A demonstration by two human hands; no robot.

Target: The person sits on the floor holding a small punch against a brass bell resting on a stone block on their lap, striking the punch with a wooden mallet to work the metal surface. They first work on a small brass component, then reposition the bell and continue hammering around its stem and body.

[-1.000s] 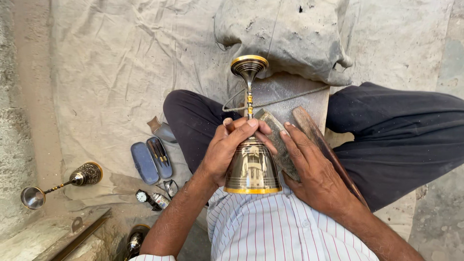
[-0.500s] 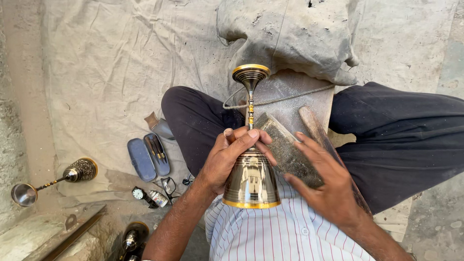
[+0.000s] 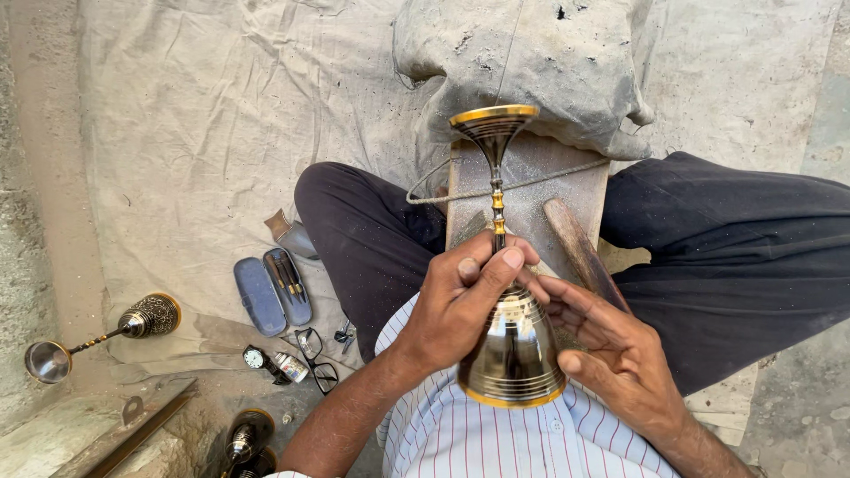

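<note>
A tall brass stand (image 3: 513, 350) with a bell-shaped base, thin stem and flared cup top lies over my lap, its base toward me. My left hand (image 3: 456, 305) grips it where the stem meets the base, thumb on top. My right hand (image 3: 611, 354) rests with spread fingers against the right side of the base. Beneath the stem sits a wooden block (image 3: 531, 190) with a cord across it. A wooden stick (image 3: 580, 252) lies on the block beside my right hand.
A second engraved brass stand (image 3: 97, 335) lies on the cloth (image 3: 204, 133) at left. An open blue case with tools (image 3: 274, 290), a wristwatch (image 3: 257, 359), spectacles (image 3: 314, 358) and a dusty sack (image 3: 531, 62) are around my crossed legs. More brass pieces (image 3: 243, 438) sit at bottom left.
The grey block that my right hand held against the brass base is out of sight now, and the hand rests on the base with fingers spread. The left hand's grip is unchanged.
</note>
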